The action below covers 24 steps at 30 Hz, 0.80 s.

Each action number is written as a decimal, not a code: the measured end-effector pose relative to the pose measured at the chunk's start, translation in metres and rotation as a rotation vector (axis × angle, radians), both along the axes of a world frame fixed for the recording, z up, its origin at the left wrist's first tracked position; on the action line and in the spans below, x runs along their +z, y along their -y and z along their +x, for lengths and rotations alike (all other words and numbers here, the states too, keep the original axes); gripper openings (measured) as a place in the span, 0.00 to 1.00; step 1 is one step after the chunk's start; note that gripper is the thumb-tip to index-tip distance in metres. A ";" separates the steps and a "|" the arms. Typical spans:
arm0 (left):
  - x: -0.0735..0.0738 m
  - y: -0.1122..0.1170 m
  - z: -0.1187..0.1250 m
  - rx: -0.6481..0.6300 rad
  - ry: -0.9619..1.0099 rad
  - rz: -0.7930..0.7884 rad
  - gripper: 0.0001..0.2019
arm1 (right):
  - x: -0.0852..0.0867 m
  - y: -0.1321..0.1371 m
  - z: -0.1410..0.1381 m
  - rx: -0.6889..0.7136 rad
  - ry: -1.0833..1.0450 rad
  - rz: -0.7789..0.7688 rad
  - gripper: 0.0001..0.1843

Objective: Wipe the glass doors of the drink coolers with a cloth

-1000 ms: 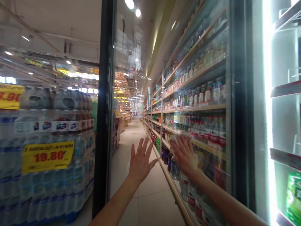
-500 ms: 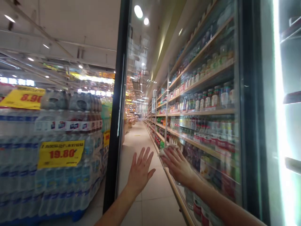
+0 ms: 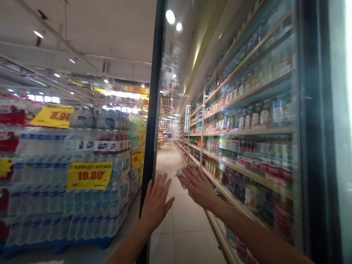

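An open glass door [image 3: 178,110] with a dark frame stands in front of me. My right hand [image 3: 198,187] lies over a pale, crumpled cloth [image 3: 181,172] and presses it to the glass. Part of that cloth is hidden under the palm and fingers. My left hand [image 3: 156,201] is spread at the door's left side, its fingers outstretched, overlapping the dark door frame [image 3: 155,91]. It holds nothing. Whether its palm touches the glass I cannot tell.
Stacked packs of bottled water [image 3: 93,205] stand to the left with yellow price signs [image 3: 89,176]. Shelves of bottles [image 3: 255,117] show in the glass, beside a tiled aisle floor [image 3: 165,157]. A bright cabinet edge [image 3: 338,110] is at far right.
My view has turned a little left, so the door sits further right. Across the glass, my right hand and the cloth have moved left. My left hand has shifted left to the door frame.
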<state>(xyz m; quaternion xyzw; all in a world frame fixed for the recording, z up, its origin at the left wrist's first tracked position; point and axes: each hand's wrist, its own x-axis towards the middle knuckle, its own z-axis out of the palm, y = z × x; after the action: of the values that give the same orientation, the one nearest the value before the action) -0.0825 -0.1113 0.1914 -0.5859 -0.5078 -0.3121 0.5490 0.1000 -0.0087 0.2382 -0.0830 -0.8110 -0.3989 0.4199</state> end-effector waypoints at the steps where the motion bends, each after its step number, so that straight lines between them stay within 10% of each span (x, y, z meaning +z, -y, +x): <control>1: 0.003 0.004 -0.006 0.009 -0.001 0.004 0.25 | 0.008 0.001 -0.010 -0.003 -0.056 -0.021 0.29; 4: 0.005 0.014 -0.018 0.036 0.019 0.022 0.26 | 0.015 0.006 -0.037 -0.005 -0.168 -0.077 0.29; 10: -0.014 0.029 -0.037 0.087 0.002 -0.002 0.24 | -0.059 0.021 -0.055 0.105 0.206 -0.029 0.26; 17: -0.022 0.028 -0.042 0.047 0.035 0.013 0.28 | -0.030 0.022 -0.090 0.084 -0.026 -0.128 0.27; 24: -0.024 0.020 -0.022 -0.066 0.044 -0.027 0.27 | -0.053 0.015 -0.020 0.033 0.006 -0.052 0.24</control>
<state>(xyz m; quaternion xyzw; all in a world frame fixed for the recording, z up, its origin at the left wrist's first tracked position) -0.1043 -0.1315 0.1670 -0.6025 -0.5045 -0.3361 0.5191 0.0802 -0.0237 0.1851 -0.0793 -0.8235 -0.3713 0.4216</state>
